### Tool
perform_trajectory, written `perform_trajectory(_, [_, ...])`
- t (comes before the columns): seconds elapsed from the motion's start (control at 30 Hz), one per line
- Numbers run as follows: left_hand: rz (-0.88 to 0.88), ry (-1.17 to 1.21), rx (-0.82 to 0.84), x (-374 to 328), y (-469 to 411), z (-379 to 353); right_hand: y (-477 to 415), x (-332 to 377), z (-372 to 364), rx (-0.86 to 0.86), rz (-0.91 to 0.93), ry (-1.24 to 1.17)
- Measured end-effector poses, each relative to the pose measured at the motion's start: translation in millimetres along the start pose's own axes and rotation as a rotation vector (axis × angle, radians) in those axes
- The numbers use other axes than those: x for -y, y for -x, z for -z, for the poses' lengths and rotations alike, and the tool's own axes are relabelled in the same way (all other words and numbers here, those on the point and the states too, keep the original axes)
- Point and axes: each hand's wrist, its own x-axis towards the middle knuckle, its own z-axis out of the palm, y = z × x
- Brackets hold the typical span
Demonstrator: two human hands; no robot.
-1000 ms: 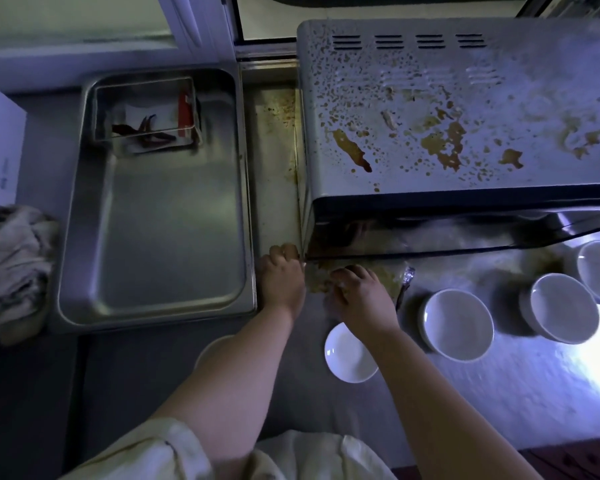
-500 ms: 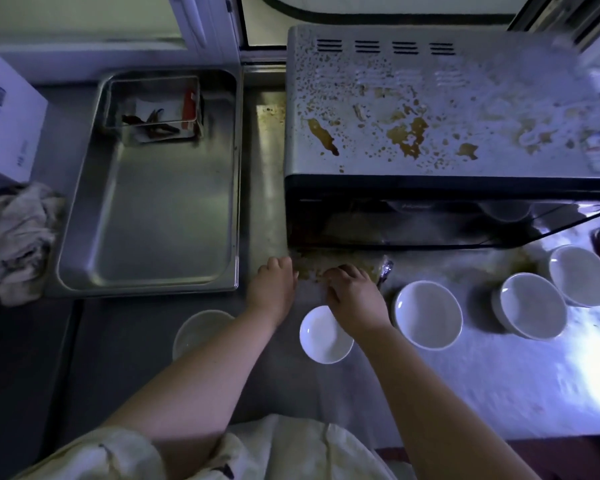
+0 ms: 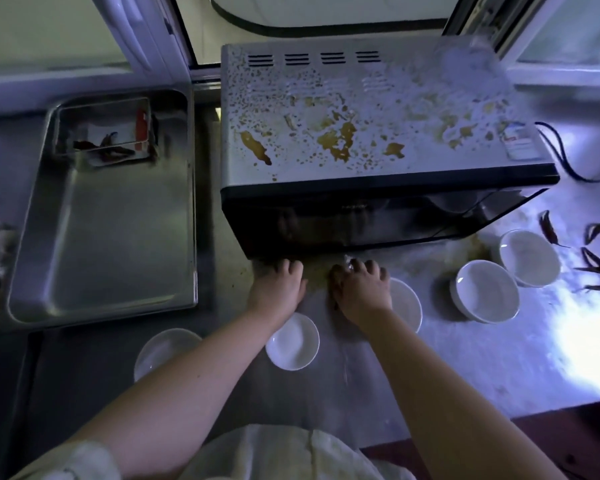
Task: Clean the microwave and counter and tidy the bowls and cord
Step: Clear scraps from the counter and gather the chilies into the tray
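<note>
Only the head view here. Both hands are being held low on the grey steel table (image 3: 465, 368), right at the front foot of the silver-topped, black-fronted microwave (image 3: 378, 133).

The left hand (image 3: 278, 289) is being pressed down with its fingers bent. Whether anything is being held under it can't be told. The right hand (image 3: 359, 289) is being curled over a small shiny scrap (image 3: 347, 264), but a proper pinch isn't being shown clearly. A brown sticky smear (image 3: 317, 273) is being framed between them.

Risk-wise, the round white ceramic bowls (image 3: 293, 344) are being crowded by both forearms. One could get knocked, or the smear could get dragged into them. The thin black cord (image 3: 565, 157) is being trailed loose at the right, so it could get snagged.

For writing, a red-and-white sticker (image 3: 518, 143) is being shown on the microwave top, but it's too blurred to be read.
</note>
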Motion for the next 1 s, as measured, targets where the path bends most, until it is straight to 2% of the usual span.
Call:
perform_trajectory(0.23, [-0.028, 0.047, 0.001, -9.8, -0.8, -14.1, -3.3, -4.2, -9.3, 0.123, -0.039, 0.024])
perform_trajectory(0.43, [0.013, 0.043, 0.035, -5.9, 0.6, -21.6, -2.6, -3.8, -9.0, 0.100, 0.002, 0.001])
perform_trajectory(0.6, [0.047, 0.066, 0.027, -0.3, 4.3, -19.7, 7.1, -3.5, -3.7, -0.044, 0.071, -0.088])
perform_trajectory(0.83, [0.028, 0.182, -0.035, 7.6, 10.9, -4.3, 28.6, 4.9, -3.1, -0.341, 0.164, -0.423])
perform_trajectory(1.0, [0.015, 0.266, 0.050, 18.0, 19.3, 8.2, 44.0, 21.7, 1.1, -0.466, 0.133, -0.508])
